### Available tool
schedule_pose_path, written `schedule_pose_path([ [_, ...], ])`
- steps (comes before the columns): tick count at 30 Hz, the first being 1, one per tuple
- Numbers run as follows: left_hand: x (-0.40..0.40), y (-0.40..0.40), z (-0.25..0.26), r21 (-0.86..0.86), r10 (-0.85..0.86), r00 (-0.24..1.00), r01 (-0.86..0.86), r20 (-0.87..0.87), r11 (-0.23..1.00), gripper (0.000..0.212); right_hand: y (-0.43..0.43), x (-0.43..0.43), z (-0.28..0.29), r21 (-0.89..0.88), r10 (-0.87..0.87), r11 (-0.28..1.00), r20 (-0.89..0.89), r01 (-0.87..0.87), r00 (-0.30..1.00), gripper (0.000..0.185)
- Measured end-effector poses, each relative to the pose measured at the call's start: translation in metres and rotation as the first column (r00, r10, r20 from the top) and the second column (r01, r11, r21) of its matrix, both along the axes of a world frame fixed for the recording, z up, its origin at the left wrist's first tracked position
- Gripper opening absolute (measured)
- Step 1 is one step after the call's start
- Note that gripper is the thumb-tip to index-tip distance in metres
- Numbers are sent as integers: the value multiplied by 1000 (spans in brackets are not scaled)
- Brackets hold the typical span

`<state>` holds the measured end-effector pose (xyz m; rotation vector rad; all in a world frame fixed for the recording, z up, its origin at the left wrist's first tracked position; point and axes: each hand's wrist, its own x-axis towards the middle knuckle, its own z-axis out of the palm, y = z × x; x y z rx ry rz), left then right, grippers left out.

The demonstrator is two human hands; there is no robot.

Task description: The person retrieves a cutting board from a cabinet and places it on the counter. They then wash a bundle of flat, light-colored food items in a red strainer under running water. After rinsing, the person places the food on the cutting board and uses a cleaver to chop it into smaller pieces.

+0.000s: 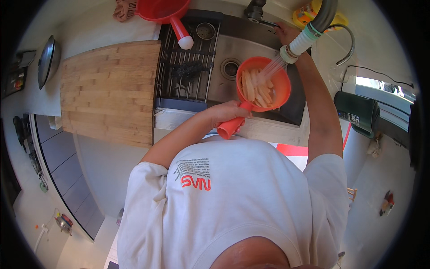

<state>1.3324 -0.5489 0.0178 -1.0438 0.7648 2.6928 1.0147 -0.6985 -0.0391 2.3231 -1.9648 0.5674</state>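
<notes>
My left hand [230, 113] grips the handle of an orange plastic dipper [281, 84] and holds it over the stainless steel sink [228, 45]. Pale cut strips of food [257, 89] lie inside the dipper. Water [272, 69] sprays onto them from the white-and-green faucet nozzle [299, 43]. Behind the nozzle, my right hand [287, 33] reaches to the back of the sink, its fingers at the end of the faucet lever [268, 23]. The nozzle and hose partly cover the right forearm and wrist.
A metal rack [184, 64] spans the sink's left side, holding a dark scrubber [188, 69]. A red dipper [164, 8] extends over its far end. Left of it lies a bamboo cutting board [111, 94]. A yellow container [307, 15] and a curved metal spout [352, 43] stand at back right.
</notes>
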Motion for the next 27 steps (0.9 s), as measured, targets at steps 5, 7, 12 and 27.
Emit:
schedule_pose_path([
  [5, -3, 3, -2, 5, 16, 999, -16, 30, 1000, 37, -8, -28, -40, 93, -22, 995, 622, -46, 782, 25],
  [7, -5, 3, -3, -4, 21, 999, -21, 41, 1000, 36, -8, -34, -40, 66, 16, 994, 712, -90, 702, 26],
  [12, -3, 1, -2, -16, 15, 998, -14, 53, 1000, 35, -9, -25, -44, 29, 89, 992, 553, -126, 828, 25],
  [27, -10, 1, 3, -192, 138, 990, -129, 35, 973, 32, 10, 4, -2, -3, 26, 1000, 124, -26, 992, 23],
])
